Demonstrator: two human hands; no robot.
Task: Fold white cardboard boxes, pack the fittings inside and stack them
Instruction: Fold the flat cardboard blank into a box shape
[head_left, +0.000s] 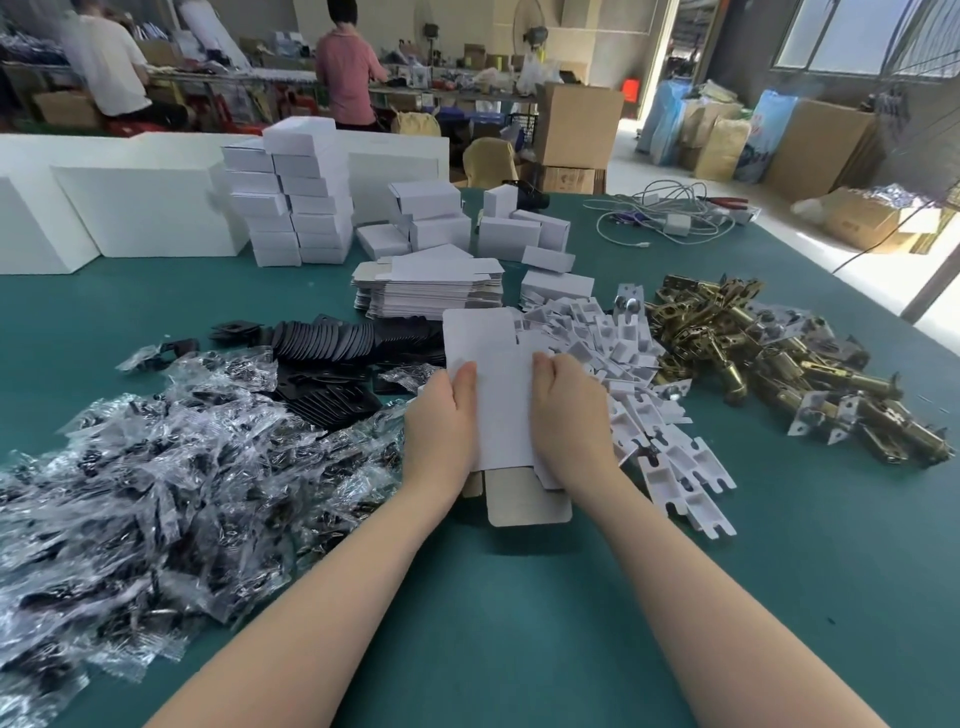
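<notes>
A flat white cardboard box blank (501, 395) is held upright-ish over the green table (519, 597), its grey-brown lower flap (524, 501) hanging near the table. My left hand (441, 415) grips its left edge, thumb on the front. My right hand (569, 410) grips its right edge the same way. Behind lies a stack of flat blanks (431, 291). Folded white boxes (296, 202) stand stacked further back. Brass latch fittings (769, 358) are heaped at the right, white card inserts (639, 384) beside my right hand.
Clear bags of small parts (156, 467) cover the left of the table, black plates (337, 343) behind them. White cables (670, 213) lie at the back right. Large white cartons (140, 208) stand at the back left. Two people work at a far bench.
</notes>
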